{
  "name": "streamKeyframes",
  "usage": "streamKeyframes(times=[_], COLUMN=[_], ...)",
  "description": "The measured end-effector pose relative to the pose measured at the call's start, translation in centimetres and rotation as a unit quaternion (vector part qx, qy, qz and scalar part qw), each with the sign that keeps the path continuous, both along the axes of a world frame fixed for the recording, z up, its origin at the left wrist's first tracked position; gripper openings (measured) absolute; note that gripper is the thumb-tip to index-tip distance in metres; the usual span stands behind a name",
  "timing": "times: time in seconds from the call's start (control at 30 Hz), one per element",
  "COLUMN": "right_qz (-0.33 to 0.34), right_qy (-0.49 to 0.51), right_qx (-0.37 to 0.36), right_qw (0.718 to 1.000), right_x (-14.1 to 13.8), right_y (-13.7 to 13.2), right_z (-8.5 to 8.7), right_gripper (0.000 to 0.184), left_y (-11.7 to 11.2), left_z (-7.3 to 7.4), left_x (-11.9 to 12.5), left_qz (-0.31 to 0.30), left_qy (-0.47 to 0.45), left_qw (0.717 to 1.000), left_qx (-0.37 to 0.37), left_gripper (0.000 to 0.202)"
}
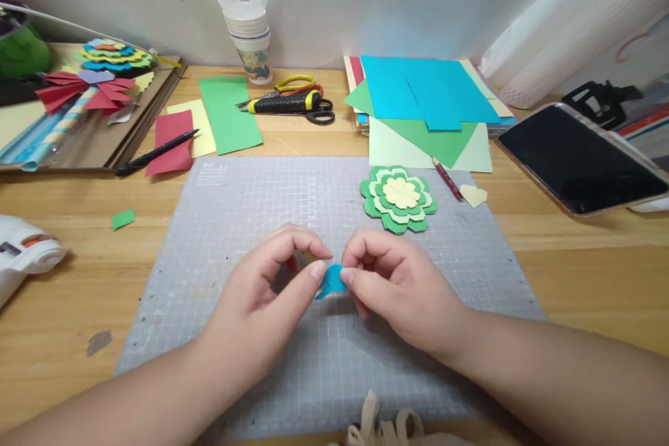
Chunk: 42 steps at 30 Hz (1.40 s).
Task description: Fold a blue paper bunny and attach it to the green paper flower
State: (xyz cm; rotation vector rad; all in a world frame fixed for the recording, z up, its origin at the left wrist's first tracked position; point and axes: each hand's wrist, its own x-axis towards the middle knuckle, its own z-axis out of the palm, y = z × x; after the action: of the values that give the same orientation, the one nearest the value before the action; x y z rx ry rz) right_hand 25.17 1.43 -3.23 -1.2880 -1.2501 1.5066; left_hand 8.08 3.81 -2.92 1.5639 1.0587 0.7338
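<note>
My left hand (266,289) and my right hand (394,286) meet over the middle of a grey cutting mat (235,202). Both pinch a small blue paper piece (330,281) between thumb and fingertips, one hand on each side of it. The remaining fingers of both hands are curled. A layered green and cream paper flower (400,198) lies on the mat just beyond my right hand.
Sheets of blue and green paper (426,108) are stacked at the back right, with a pencil (447,179) and a cream paper heart (473,195) beside them. Scissors and a cutter (293,101), a paper cup (254,49), a phone (580,157), a glue gun (24,254) and finished paper flowers (99,73) ring the mat.
</note>
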Motion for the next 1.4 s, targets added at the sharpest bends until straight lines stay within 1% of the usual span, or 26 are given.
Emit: streamKeyframes(times=[0.07, 0.13, 0.2, 0.3, 0.47, 0.57, 0.63, 0.8, 0.93, 1.0, 1.07, 1.13, 1.2, 1.27, 1.4], right_qz=[0.022, 0.039, 0.048, 0.061, 0.072, 0.061, 0.048, 0.035, 0.043, 0.028, 0.002, -0.016, -0.022, -0.021, -0.012], right_qy=[0.026, 0.043, 0.058, 0.081, 0.098, 0.096, 0.097, 0.095, 0.09, 0.071, 0.037, 0.001, -0.026, -0.044, -0.065], right_qx=[-0.051, -0.078, -0.093, -0.111, -0.114, -0.106, -0.096, -0.088, -0.078, -0.035, 0.029, 0.093, 0.144, 0.181, 0.211], right_qw=[0.998, 0.995, 0.993, 0.989, 0.986, 0.988, 0.989, 0.991, 0.992, 0.996, 0.999, 0.996, 0.989, 0.982, 0.975], right_x=[0.07, 0.1, 0.11, 0.14, 0.17, 0.19, 0.22, 0.22, 0.04, -0.05, -0.1, -0.12, -0.09, -0.04, 0.01], right_y=[0.07, 0.07, 0.06, 0.06, 0.12, 0.12, 0.12, 0.17, 0.12, 0.0, -0.19, -0.39, -0.55, -0.64, -0.64], right_z=[0.04, 0.1, 0.15, 0.11, -0.12, -0.21, -0.26, -0.27, -0.11, -0.05, -0.04, -0.06, -0.06, -0.06, -0.08], right_gripper=[0.012, 0.012, 0.011, 0.009, 0.012, 0.012, 0.013, 0.014, 0.013, 0.014, 0.015, 0.016, 0.016, 0.016, 0.015], left_y=[0.03, 0.11, 0.19, 0.25, 0.24, 0.3, 0.36, 0.43, 0.3, 0.2, 0.13, 0.1, 0.07, 0.03, -0.07], left_z=[-0.08, -0.04, 0.06, 0.23, 0.24, 0.06, -0.03, -0.06, -0.14, -0.18, -0.2, -0.21, -0.21, -0.2, -0.12], left_x=[0.02, 0.07, 0.15, 0.25, 0.37, 0.39, 0.36, 0.25, 0.18, 0.12, 0.04, -0.03, -0.11, -0.2, -0.34], left_qz=[-0.014, -0.041, -0.069, -0.096, -0.106, -0.097, -0.095, -0.087, -0.037, 0.001, 0.027, 0.026, 0.011, 0.009, 0.011], left_qy=[-0.005, -0.007, -0.009, -0.021, -0.063, -0.102, -0.103, -0.048, -0.034, -0.043, -0.041, -0.021, 0.003, 0.017, 0.025], left_qw=[0.999, 0.996, 0.993, 0.989, 0.98, 0.972, 0.972, 0.985, 0.991, 0.995, 0.999, 0.996, 0.988, 0.98, 0.972], left_qx=[-0.045, -0.076, -0.095, -0.114, -0.158, -0.188, -0.189, -0.142, -0.12, -0.087, -0.015, 0.079, 0.155, 0.199, 0.234], left_gripper=[0.019, 0.026, 0.027, 0.026, 0.026, 0.027, 0.027, 0.028, 0.027, 0.019, 0.01, 0.005, 0.008, 0.01, 0.014])
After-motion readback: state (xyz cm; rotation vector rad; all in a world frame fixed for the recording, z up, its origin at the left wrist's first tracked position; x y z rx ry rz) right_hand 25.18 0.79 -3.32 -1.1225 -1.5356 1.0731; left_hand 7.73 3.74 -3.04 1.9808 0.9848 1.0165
